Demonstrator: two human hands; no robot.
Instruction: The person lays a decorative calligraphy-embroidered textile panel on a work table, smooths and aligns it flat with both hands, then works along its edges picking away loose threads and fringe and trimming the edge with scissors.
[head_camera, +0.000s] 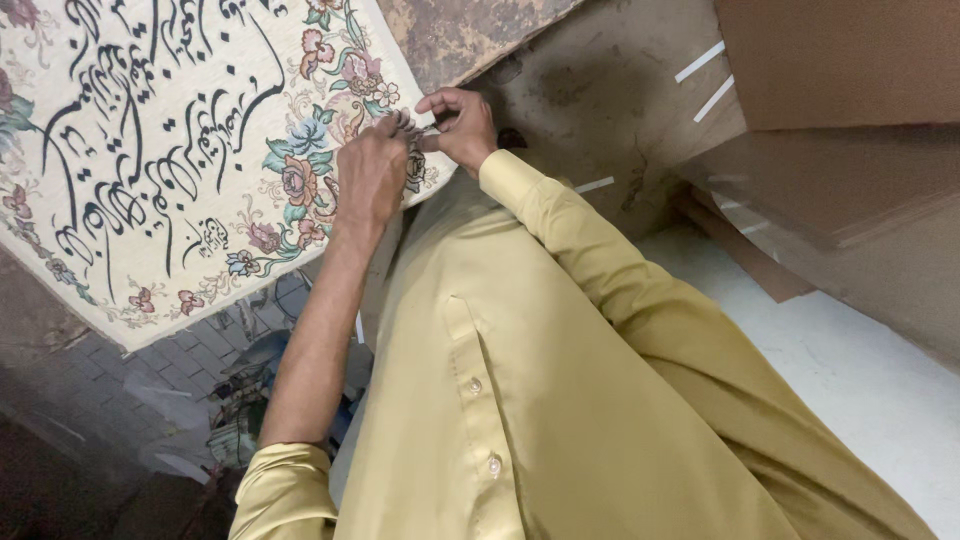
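Tapestry w/ floral border lies on surface; my left hand presses its corner, right hand pinches the edge beside it.

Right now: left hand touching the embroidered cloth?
Touching. The head view shows the left hand pressed flat onto the embroidered cloth at its floral border corner.

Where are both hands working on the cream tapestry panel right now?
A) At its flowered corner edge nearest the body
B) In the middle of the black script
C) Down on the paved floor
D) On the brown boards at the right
A: the left hand and the right hand meet at the floral border corner of the tapestry panel, away from the brown boards.
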